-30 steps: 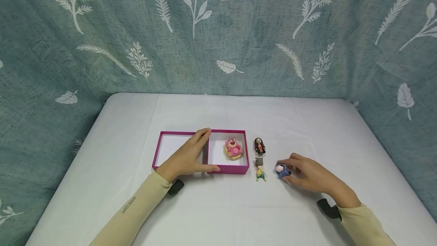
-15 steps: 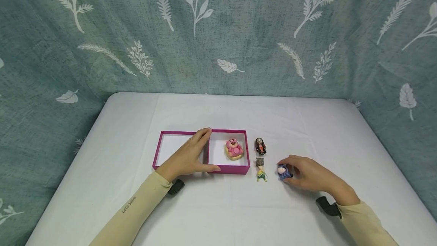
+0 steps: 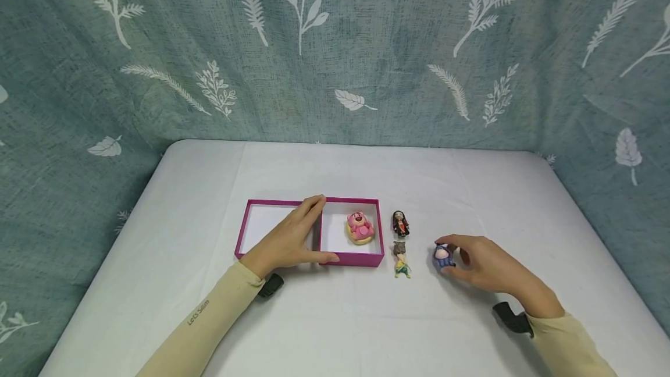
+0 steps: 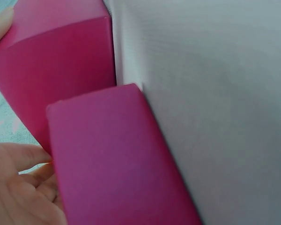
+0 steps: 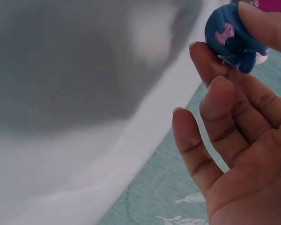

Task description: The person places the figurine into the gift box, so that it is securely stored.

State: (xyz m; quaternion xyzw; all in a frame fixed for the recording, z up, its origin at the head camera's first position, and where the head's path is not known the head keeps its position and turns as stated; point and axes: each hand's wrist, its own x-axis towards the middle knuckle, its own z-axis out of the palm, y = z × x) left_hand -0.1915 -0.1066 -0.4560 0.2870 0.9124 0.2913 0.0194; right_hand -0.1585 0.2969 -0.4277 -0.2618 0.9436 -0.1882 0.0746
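My left hand [image 3: 295, 240] spans the right-hand magenta box [image 3: 356, 259], thumb on its near wall and fingertips at its far edge. The left-hand magenta box [image 3: 243, 226] lies under that hand and partly hidden. A pink bear figurine [image 3: 360, 228] rests inside the right-hand box. On the table at right, my right hand [image 3: 478, 260] pinches a small blue donkey figurine [image 3: 442, 255] between thumb and fingers. Its pink bow faces the right wrist camera, where the donkey figurine [image 5: 220, 18] appears near the top; the other fingers are loosely bent.
Just right of the boxes lies a dark-haired doll figurine [image 3: 400, 224]. Nearer to me is another figurine [image 3: 401, 260] with a brown head and green-yellow lower part. A white cloth covers the table [image 3: 335, 324]; a green leaf-patterned curtain [image 3: 387, 74] hangs behind it.
My right hand has shifted a little to the right with the donkey figurine, which has turned somewhat. The left hand, the boxes and the other figurines stay as they were.
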